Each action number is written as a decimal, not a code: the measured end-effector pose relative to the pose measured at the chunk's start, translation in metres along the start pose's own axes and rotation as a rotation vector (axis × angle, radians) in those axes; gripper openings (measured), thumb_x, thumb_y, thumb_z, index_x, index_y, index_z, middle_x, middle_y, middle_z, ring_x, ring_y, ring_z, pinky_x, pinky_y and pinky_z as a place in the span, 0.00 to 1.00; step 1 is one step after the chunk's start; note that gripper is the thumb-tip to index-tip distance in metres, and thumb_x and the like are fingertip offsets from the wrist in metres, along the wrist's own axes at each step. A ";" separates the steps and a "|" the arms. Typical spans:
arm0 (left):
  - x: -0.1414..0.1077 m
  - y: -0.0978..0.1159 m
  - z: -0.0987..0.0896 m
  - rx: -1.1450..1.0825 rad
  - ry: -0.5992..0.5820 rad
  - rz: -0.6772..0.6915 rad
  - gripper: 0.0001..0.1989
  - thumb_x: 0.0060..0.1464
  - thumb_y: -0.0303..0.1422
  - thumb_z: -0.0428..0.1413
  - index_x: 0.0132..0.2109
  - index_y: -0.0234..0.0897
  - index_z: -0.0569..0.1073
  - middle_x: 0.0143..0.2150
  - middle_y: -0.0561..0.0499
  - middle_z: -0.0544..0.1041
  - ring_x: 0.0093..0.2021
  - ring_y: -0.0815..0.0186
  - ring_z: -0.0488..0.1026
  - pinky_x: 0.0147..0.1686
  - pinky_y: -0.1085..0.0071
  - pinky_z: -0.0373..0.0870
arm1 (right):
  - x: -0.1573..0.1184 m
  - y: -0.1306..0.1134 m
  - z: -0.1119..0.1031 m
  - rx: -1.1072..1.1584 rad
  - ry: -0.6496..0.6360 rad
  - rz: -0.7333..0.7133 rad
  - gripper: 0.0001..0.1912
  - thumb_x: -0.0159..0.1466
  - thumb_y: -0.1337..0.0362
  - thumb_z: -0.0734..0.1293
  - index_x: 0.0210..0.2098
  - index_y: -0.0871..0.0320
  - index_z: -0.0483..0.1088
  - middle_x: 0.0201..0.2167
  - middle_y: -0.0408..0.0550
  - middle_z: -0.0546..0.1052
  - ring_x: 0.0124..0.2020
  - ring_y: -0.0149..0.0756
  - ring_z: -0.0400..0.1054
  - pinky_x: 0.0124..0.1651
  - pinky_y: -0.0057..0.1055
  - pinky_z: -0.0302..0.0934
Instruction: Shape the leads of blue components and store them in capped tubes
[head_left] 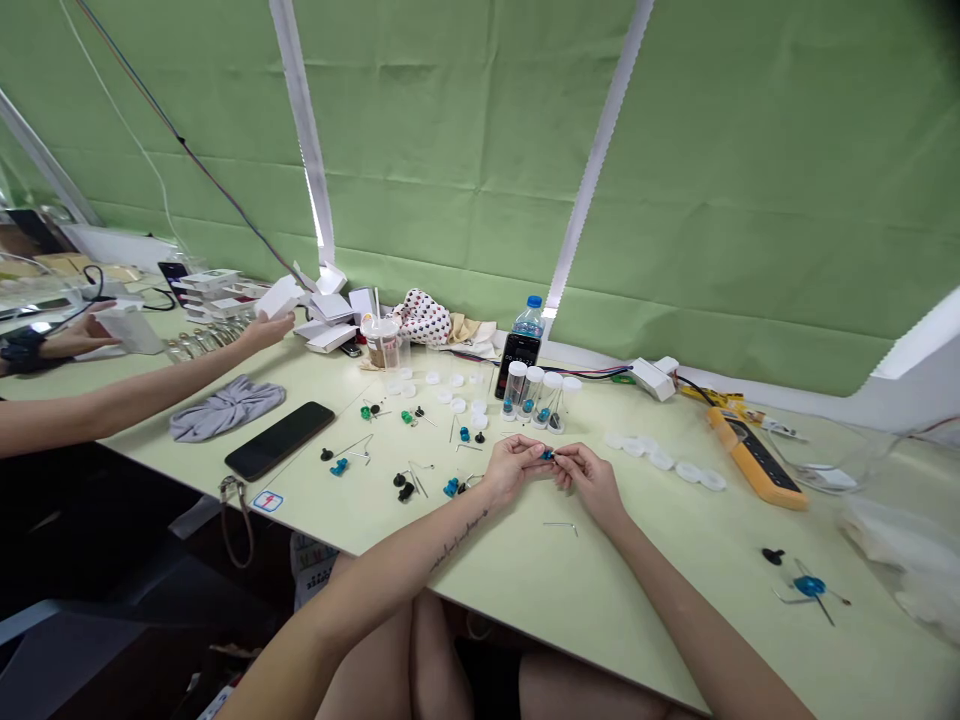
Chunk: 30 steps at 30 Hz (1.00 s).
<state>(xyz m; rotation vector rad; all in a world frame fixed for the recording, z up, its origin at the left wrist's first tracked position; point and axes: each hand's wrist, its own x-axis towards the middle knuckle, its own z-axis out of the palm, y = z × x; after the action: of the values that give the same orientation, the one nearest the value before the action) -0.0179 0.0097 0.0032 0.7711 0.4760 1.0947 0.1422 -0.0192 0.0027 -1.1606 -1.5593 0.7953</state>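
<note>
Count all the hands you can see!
4: the left hand and right hand in the middle, a neighbour's hand on the left, another hand farther left.

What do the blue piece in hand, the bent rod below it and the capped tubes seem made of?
Blue piece: plastic or coated metal; vivid blue, too small to settle. Bent rod: probably metal; thin, silvery grey. Tubes: clear plastic or glass; contents show through. Caps: likely plastic; opaque white.

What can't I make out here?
All in the head view:
Blue part: its full shape, partly covered by the left hand.
Right hand: what its grip pinches; too small to tell.
Upright phone: exact timer digits, too small.
Co-worker's near arm: shoulder end, cut off by the left edge.
</note>
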 end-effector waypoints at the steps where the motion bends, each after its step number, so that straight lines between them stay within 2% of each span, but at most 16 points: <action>1: 0.000 0.000 0.000 0.001 0.000 0.003 0.17 0.39 0.36 0.65 0.32 0.28 0.69 0.34 0.42 0.77 0.34 0.61 0.76 0.46 0.55 0.69 | 0.000 0.000 0.000 0.003 0.001 0.002 0.17 0.60 0.49 0.62 0.36 0.58 0.66 0.20 0.43 0.72 0.19 0.32 0.67 0.23 0.29 0.64; 5: 0.002 -0.001 -0.001 0.001 0.002 0.006 0.17 0.40 0.37 0.64 0.33 0.29 0.70 0.34 0.42 0.77 0.33 0.62 0.76 0.44 0.58 0.69 | 0.000 0.001 0.001 0.034 0.005 -0.003 0.18 0.57 0.50 0.65 0.40 0.57 0.65 0.24 0.44 0.73 0.23 0.34 0.69 0.27 0.33 0.68; 9: 0.004 -0.003 -0.003 0.000 0.027 0.006 0.17 0.39 0.37 0.65 0.33 0.29 0.70 0.34 0.43 0.77 0.33 0.63 0.75 0.43 0.60 0.69 | 0.000 0.003 0.001 0.035 -0.007 -0.030 0.19 0.54 0.52 0.69 0.39 0.57 0.64 0.27 0.45 0.74 0.26 0.35 0.71 0.29 0.34 0.70; 20: 0.001 -0.001 -0.002 0.005 -0.006 0.009 0.17 0.40 0.36 0.64 0.33 0.29 0.70 0.35 0.42 0.77 0.33 0.62 0.76 0.44 0.57 0.69 | 0.000 0.003 0.000 0.024 -0.023 -0.004 0.17 0.57 0.50 0.66 0.37 0.58 0.65 0.21 0.43 0.73 0.21 0.33 0.69 0.26 0.33 0.67; 30: 0.002 -0.002 -0.003 -0.003 -0.021 -0.001 0.17 0.39 0.35 0.65 0.33 0.28 0.70 0.35 0.42 0.77 0.34 0.62 0.76 0.45 0.57 0.69 | 0.000 0.007 -0.003 0.002 -0.011 0.017 0.17 0.56 0.50 0.66 0.36 0.58 0.69 0.21 0.44 0.74 0.21 0.33 0.68 0.25 0.30 0.65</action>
<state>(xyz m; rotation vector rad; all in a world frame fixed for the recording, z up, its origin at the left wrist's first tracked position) -0.0178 0.0115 0.0000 0.7790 0.4574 1.0853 0.1469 -0.0172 -0.0025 -1.1714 -1.5596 0.8153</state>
